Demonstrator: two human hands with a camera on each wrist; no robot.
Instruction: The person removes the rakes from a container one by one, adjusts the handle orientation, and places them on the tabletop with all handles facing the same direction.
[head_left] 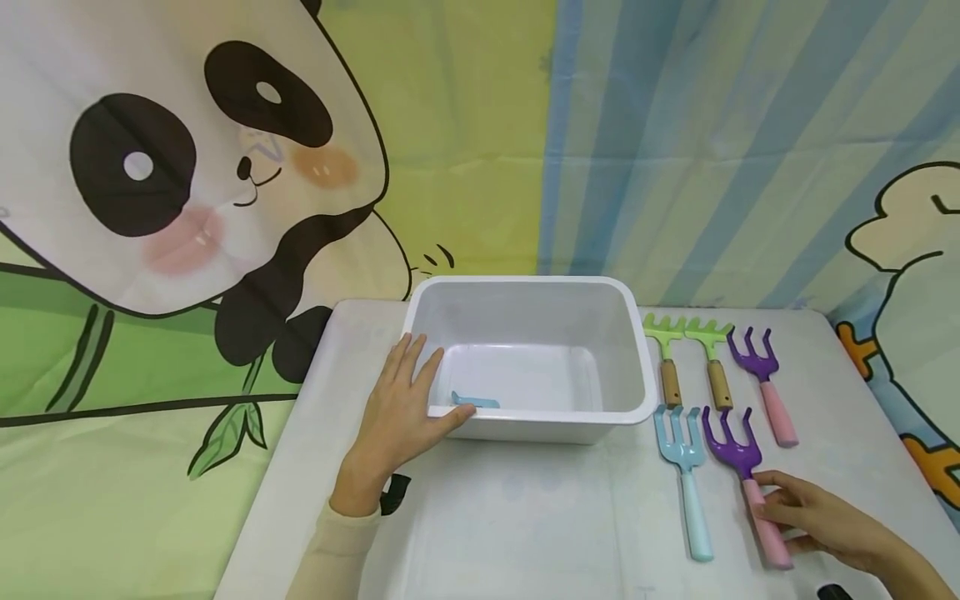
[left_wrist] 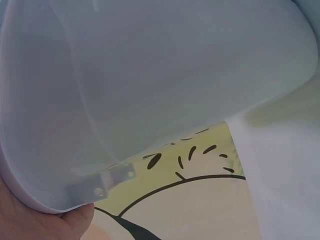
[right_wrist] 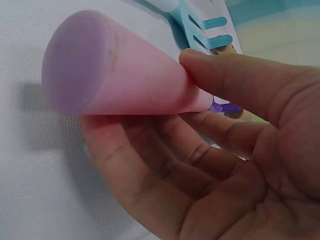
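My left hand (head_left: pixel 397 408) rests on the front left corner of a white plastic tub (head_left: pixel 536 427), fingers spread over the rim and thumb lying along the front edge. In the left wrist view the tub's outer wall (left_wrist: pixel 175 65) fills most of the picture. Inside the tub, a light blue piece (head_left: pixel 480 402) shows, mostly hidden by the front wall. My right hand (head_left: pixel 832 521) holds the pink handle (right_wrist: pixel 145 80) of a hand fork with purple tines (head_left: pixel 737 454), thumb on one side and fingers on the other.
Left of the held fork lies a light blue hand fork (head_left: pixel 693 500). Behind it are two green rakes with wooden handles (head_left: pixel 670 379) (head_left: pixel 717 383) and another purple fork with a pink handle (head_left: pixel 776 408). A printed cloth (head_left: pixel 480 150) hangs behind the white table (head_left: pixel 517 517).
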